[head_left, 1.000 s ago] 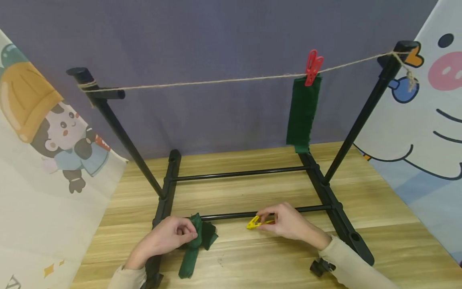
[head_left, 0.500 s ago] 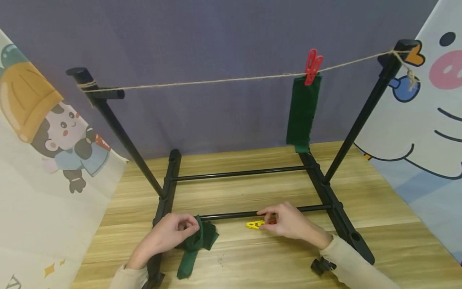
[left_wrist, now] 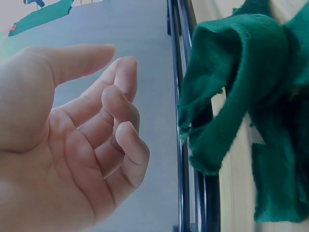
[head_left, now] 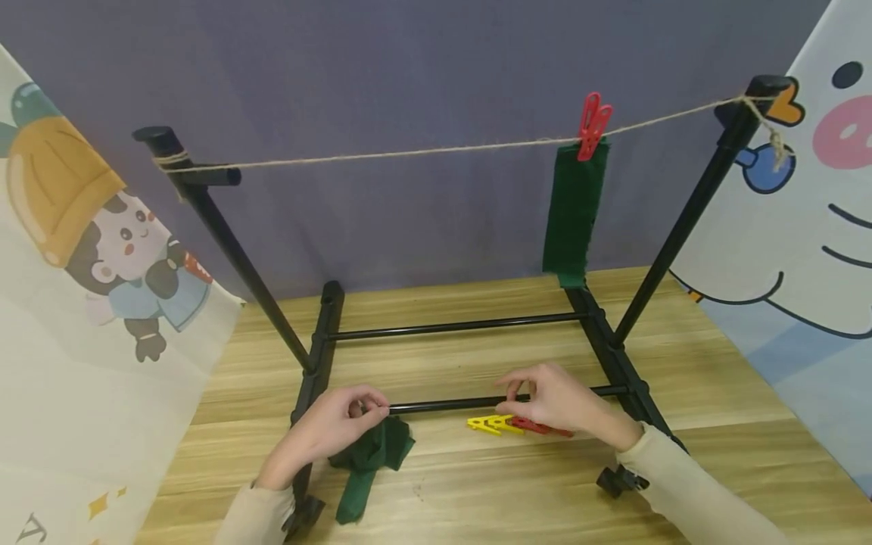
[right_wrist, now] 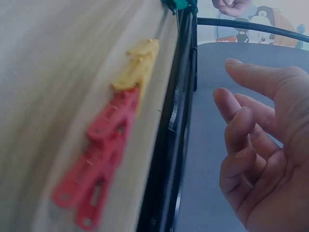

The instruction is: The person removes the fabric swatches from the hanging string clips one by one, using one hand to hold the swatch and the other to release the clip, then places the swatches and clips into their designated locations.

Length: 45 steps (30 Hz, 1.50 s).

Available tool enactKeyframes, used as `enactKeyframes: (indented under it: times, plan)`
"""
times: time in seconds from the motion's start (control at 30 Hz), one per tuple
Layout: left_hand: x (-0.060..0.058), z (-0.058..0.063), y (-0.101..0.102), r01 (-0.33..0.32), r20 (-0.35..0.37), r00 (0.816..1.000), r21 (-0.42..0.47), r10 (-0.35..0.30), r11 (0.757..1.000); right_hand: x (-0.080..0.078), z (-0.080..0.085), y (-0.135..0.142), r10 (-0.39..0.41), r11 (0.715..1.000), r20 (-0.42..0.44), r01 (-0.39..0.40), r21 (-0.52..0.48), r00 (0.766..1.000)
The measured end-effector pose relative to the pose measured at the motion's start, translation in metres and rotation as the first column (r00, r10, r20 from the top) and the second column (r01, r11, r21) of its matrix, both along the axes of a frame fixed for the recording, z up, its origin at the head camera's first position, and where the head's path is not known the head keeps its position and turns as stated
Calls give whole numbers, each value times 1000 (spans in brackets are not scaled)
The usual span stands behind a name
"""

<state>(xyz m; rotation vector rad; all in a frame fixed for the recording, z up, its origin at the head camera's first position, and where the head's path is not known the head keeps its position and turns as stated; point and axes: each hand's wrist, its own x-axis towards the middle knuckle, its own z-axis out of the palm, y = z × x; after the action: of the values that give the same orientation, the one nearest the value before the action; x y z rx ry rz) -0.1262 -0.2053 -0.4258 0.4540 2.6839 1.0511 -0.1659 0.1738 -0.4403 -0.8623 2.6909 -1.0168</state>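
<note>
My left hand (head_left: 332, 426) is over the left end of the front crossbar, beside a crumpled heap of green cloth strips (head_left: 368, 453) on the table. In the left wrist view its fingers curl loosely, apart from the cloth. My right hand (head_left: 560, 400) hovers above the same crossbar with nothing between thumb and fingers. Just below it a yellow clothespin (head_left: 492, 424) and red clothespins (right_wrist: 106, 154) lie end to end on the wood. A flat green cloth strip (head_left: 577, 204) hangs from the twine by another red clothespin (head_left: 593, 129).
The twine (head_left: 409, 154) runs between two black posts (head_left: 238, 257) of a frame standing on the wooden table (head_left: 450, 363). Its front crossbar (head_left: 439, 405) passes close behind the clothespins and cloth heap. A black knob (head_left: 616, 482) sits by the right sleeve. Printed panels flank both sides.
My right hand has let go of the yellow clothespin and risen away from it. The left hand has come off the green cloth, lifting up and to the right.
</note>
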Motion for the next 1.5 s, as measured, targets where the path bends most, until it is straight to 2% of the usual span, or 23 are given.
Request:
enactKeyframes:
  times: [0.17,0.33,0.6,0.93,1.1,1.5]
  plan:
    - [-5,3,6,5,4,1000,18,-5,1000,-3,16,6,0,1000,-28,1,19,1000]
    - [-10,5,13,18,3,1000,40,-18,999,-7,31,12,0,999,-103,5,43,995]
    - [-15,7,21,24,-25,999,50,-23,998,-14,47,19,45,997,-204,-29,77,978]
    - [-22,8,31,58,-61,997,59,-55,997,-16,66,21,33,993,-305,5,122,952]
    - [-23,8,36,62,-65,996,75,-57,995,-16,76,21,22,991,-330,21,128,944]
    - [-28,13,53,74,-76,995,98,-66,992,-19,98,26,15,993,-338,27,119,941]
